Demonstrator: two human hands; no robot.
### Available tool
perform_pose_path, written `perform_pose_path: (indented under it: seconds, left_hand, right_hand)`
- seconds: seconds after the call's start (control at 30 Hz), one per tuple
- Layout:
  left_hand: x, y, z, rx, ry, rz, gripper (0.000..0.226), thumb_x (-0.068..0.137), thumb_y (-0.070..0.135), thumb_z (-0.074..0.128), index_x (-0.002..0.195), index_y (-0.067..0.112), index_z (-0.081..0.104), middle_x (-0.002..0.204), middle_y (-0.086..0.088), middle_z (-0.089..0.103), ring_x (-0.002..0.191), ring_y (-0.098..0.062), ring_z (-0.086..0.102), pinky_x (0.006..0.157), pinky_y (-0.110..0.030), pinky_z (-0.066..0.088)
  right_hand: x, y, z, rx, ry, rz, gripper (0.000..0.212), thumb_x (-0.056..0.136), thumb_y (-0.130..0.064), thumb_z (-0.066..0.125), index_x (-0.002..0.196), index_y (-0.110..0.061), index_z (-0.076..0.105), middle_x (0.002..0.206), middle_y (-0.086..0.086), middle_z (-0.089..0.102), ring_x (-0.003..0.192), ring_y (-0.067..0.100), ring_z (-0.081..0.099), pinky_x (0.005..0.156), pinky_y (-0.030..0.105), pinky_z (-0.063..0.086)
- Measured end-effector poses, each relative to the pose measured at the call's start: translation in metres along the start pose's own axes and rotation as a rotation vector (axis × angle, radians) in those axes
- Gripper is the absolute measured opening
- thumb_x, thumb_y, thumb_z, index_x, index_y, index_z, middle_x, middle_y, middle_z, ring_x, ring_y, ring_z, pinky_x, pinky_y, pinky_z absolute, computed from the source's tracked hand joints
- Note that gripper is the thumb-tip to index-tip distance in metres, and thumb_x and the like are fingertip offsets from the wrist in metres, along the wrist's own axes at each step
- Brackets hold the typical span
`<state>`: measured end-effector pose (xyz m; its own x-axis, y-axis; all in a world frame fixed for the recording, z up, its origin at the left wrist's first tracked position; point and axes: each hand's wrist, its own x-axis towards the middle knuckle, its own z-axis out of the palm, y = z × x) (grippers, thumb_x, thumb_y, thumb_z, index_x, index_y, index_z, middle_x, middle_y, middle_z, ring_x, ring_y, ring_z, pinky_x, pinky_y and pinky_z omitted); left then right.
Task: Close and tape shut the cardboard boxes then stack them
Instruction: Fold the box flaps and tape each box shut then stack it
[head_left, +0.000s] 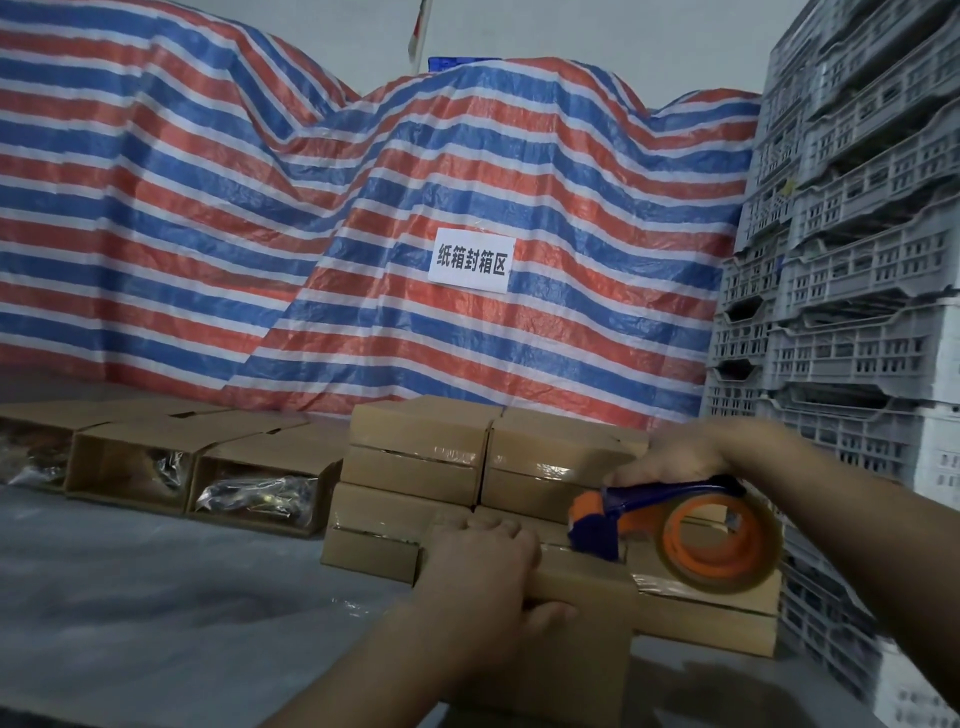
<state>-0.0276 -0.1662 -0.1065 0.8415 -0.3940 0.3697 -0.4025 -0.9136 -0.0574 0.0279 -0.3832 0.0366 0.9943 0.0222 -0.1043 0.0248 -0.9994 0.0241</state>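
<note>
A closed cardboard box (582, 639) sits nearest me on the grey table. My left hand (480, 566) grips its top left edge, fingers on top and thumb down the front. My right hand (675, 454) holds the blue handle of an orange tape dispenser (675, 525) with a clear tape roll, its front end pressed onto the box top. Behind stand taped boxes (421, 441) stacked two high in two columns. To the left, open boxes (260, 483) lie in a row, plastic-wrapped items showing inside.
A red, white and blue striped tarp (311, 234) with a white paper sign (470, 260) covers a pile at the back. Tall stacks of grey plastic crates (857, 260) rise along the right. Grey table surface (156, 597) spreads to the left.
</note>
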Motion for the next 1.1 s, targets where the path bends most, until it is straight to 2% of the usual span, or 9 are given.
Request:
perform_pose_path:
  seconds: [0.13,0.2,0.33,0.47,0.57,0.67,0.8,0.93,1.1]
  left_hand:
    - [0.000,-0.003,0.001,-0.025,0.012,0.011,0.060,0.088,0.071,0.045,0.129,0.028,0.048,0.133,0.003,0.053,0.122,-0.020,0.049,0.110,-0.046,0.034]
    - [0.000,-0.005,0.002,-0.032,0.025,0.017,0.061,0.087,0.072,0.044,0.130,0.029,0.048,0.133,0.004,0.054,0.121,-0.019,0.050,0.110,-0.045,0.033]
    - [-0.002,-0.005,0.004,-0.045,0.059,0.022,0.062,0.086,0.074,0.043,0.130,0.030,0.048,0.133,0.007,0.053,0.121,-0.016,0.049,0.111,-0.043,0.032]
    - [-0.005,-0.006,0.002,-0.047,0.066,0.018,0.060,0.085,0.075,0.043,0.126,0.032,0.049,0.129,0.009,0.055,0.117,-0.014,0.050,0.109,-0.041,0.033]
    - [-0.005,-0.004,-0.002,-0.056,0.030,0.006,0.059,0.085,0.074,0.043,0.126,0.032,0.049,0.128,0.010,0.054,0.116,-0.014,0.050,0.110,-0.042,0.032]
    - [-0.004,0.000,-0.009,-0.078,-0.039,-0.022,0.057,0.085,0.073,0.047,0.123,0.031,0.049,0.124,0.008,0.055,0.112,-0.014,0.051,0.108,-0.042,0.036]
    - [0.010,0.016,-0.029,-0.086,-0.122,-0.065,0.065,0.079,0.076,0.055,0.119,0.025,0.049,0.112,0.003,0.057,0.099,-0.015,0.054,0.091,-0.038,0.049]
    - [0.025,0.043,-0.031,-0.137,-0.141,0.050,0.073,0.082,0.068,0.059,0.139,0.026,0.041,0.141,0.001,0.046,0.126,-0.021,0.044,0.106,-0.045,0.037]
    - [0.026,0.052,-0.010,-0.087,-0.144,0.096,0.076,0.089,0.065,0.052,0.151,0.028,0.027,0.156,0.001,0.033,0.141,-0.021,0.032,0.116,-0.048,0.024]
  right_hand:
    - [-0.005,0.016,-0.001,0.014,0.069,-0.040,0.069,0.080,-0.087,0.043,0.090,-0.025,0.072,0.090,-0.002,0.075,0.086,0.015,0.071,0.092,0.035,0.053]
    - [-0.007,0.023,-0.002,0.030,0.063,-0.062,0.072,0.078,-0.088,0.043,0.095,-0.025,0.073,0.094,0.000,0.076,0.089,0.017,0.072,0.095,0.038,0.052]
    - [-0.012,0.040,-0.002,0.028,0.044,-0.041,0.072,0.066,-0.095,0.041,0.069,-0.031,0.072,0.066,-0.012,0.072,0.060,0.002,0.067,0.078,0.030,0.051]
    - [-0.017,0.058,-0.002,0.072,0.024,-0.028,0.067,0.075,-0.088,0.045,0.078,-0.026,0.070,0.062,-0.013,0.070,0.052,-0.002,0.063,0.065,0.020,0.047]
    - [-0.013,0.066,0.010,0.083,0.007,-0.019,0.065,0.076,-0.088,0.048,0.077,-0.028,0.072,0.064,-0.013,0.070,0.055,-0.002,0.064,0.073,0.025,0.050]
    - [-0.009,0.065,0.028,0.068,0.026,0.001,0.063,0.082,-0.085,0.046,0.060,-0.031,0.070,0.053,-0.018,0.064,0.047,-0.004,0.058,0.069,0.027,0.046]
    - [-0.006,0.071,0.041,0.114,0.037,-0.002,0.063,0.083,-0.085,0.042,0.074,-0.027,0.067,0.067,-0.012,0.068,0.063,0.005,0.063,0.079,0.029,0.051]
    - [-0.005,0.076,0.052,0.148,0.069,-0.030,0.070,0.082,-0.086,0.042,0.100,-0.025,0.073,0.101,-0.003,0.073,0.094,0.014,0.069,0.096,0.034,0.051]
    - [-0.011,0.080,0.063,0.271,0.049,-0.048,0.062,0.085,-0.082,0.044,0.080,-0.026,0.070,0.072,-0.009,0.072,0.065,0.004,0.067,0.073,0.027,0.050]
